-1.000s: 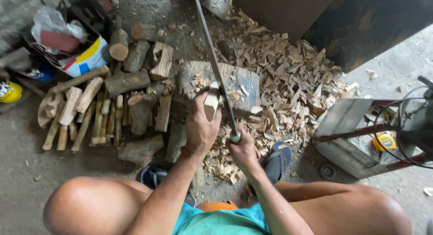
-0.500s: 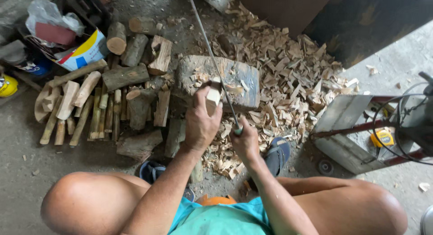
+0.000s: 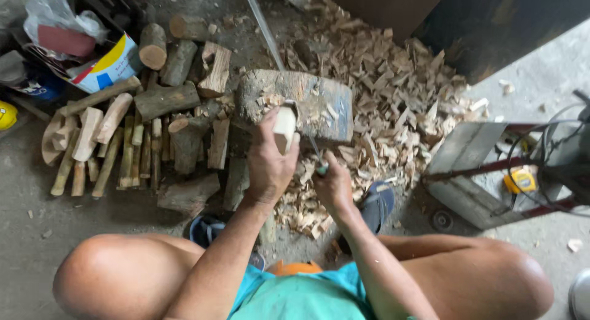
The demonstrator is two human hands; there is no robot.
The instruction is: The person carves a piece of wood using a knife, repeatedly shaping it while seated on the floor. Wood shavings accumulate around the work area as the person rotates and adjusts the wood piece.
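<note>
The left hand [image 3: 269, 166] has its fingers wrapped round a pale wood piece [image 3: 284, 128], standing it upright on the chopping block [image 3: 307, 102], probably so that the block takes the blow and the end grain faces up. The right hand [image 3: 332, 186] is closed round the handle of a long blade [image 3: 270, 34], which slants up and away past the block toward the top edge of the view; holding it low on the handle would give reach, and the blade lies close beside the wood piece, though whether it touches cannot be told. Pale chips [image 3: 393, 105] are heaped right of and behind the block, and split logs [image 3: 166, 98] and thin sticks [image 3: 117, 154] are stacked to its left, within easy reach of the left hand. A cardboard box [image 3: 101, 65] with a plastic bag sits at the far left. A metal cart [image 3: 485, 172] with a yellow tape measure [image 3: 521, 180] stands at right. The blade's tip is cut off by the frame and the steel is blurred; the handle is almost wholly hidden in the fist. A blue sandal [image 3: 378, 203] shows between the knees, its foot hidden.
</note>
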